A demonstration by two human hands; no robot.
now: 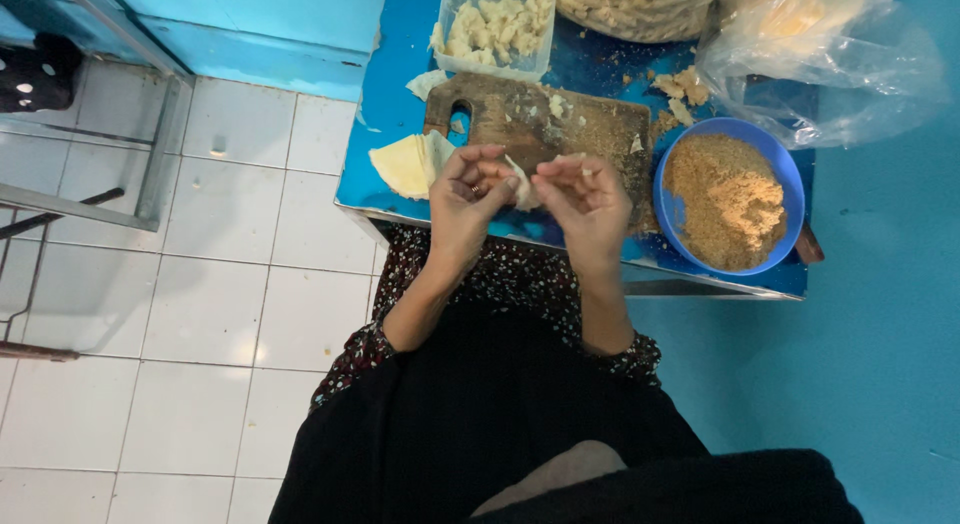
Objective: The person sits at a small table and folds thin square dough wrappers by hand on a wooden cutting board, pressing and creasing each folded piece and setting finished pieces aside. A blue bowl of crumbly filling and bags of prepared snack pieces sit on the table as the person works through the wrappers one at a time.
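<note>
Both hands meet just in front of the cutting board [545, 124], at its near edge. The left hand [468, 192] and the right hand [588, 199] each pinch a side of one small pale wrapper [522, 184]; fingers cover most of it, so its fold is hard to make out. Left of the board lies a stack of wrappers [405, 164], partly behind the left hand. Right of the board sits a blue bowl [672, 199] of brown crumbs. Beyond the board, a clear tub [497, 29] and a plastic bag [830, 54] are cut off by the frame.
</note>
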